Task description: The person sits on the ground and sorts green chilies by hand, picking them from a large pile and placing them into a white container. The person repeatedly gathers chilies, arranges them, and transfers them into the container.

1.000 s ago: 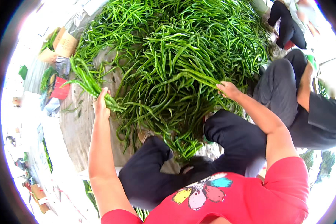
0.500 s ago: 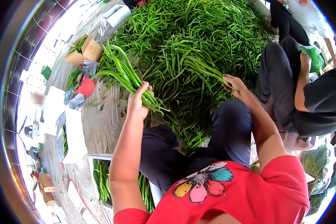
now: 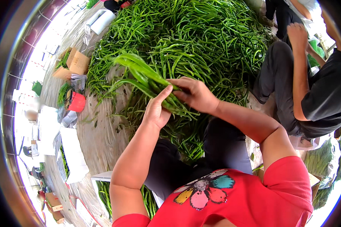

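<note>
Green long beans, a bundle of them [image 3: 147,81], sit gripped between both hands above the big bean pile [image 3: 201,38]. Her left hand [image 3: 157,109] cups the stems from below, fingers wrapped; her right hand [image 3: 195,94] closes over them from above. Loose tips fan out up and left, beyond the grip.

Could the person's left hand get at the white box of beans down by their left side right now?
Probably not at once: the left hand and the right hand are both closed on the bundle of long green beans. The white box lies open by the left elbow, nothing covering it.
</note>
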The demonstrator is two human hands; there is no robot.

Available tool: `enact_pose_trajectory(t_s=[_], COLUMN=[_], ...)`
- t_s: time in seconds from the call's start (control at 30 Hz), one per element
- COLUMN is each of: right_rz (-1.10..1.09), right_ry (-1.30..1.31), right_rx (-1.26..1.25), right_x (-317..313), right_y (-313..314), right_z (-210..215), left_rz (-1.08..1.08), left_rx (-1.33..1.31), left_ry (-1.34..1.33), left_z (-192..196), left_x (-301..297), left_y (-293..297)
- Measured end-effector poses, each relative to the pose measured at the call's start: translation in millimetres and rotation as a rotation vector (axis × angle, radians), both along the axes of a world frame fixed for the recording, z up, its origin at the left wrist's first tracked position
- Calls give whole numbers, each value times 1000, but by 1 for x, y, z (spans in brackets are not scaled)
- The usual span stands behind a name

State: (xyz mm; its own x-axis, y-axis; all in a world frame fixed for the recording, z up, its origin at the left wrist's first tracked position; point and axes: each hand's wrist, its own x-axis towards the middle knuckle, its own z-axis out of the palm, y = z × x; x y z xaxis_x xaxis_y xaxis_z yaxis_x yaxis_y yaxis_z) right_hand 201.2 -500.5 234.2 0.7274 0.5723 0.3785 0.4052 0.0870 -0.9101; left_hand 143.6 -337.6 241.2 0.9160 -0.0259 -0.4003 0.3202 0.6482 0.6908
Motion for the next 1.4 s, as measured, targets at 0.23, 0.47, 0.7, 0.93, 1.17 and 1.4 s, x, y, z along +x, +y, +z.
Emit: enact_pose_trajectory(t_s=[0.23, 0.47, 0.7, 0.93, 1.17, 1.4], right_rz=[140, -661, -528, -556, -424, -219], right_ry=[-334, 193, 317, 521, 826, 602], right_rx=[-94, -492, -774, -224, 120, -4], right_x=[17, 203, 225, 186, 139, 99], right_y=[8, -63, -54, -97, -135, -145], right_z=[8, -200, -249, -201, -137, -102], left_rz=[165, 405, 426, 302, 196, 148], left_rx=[84, 242, 299, 155, 59, 131], left_ry=[-92, -168, -88, -100, -130, -137], left_z=[9, 12, 2, 5, 12, 14], left_x=[8, 4, 1, 3, 0, -8], left_y=[27, 73, 90, 85, 62, 54])
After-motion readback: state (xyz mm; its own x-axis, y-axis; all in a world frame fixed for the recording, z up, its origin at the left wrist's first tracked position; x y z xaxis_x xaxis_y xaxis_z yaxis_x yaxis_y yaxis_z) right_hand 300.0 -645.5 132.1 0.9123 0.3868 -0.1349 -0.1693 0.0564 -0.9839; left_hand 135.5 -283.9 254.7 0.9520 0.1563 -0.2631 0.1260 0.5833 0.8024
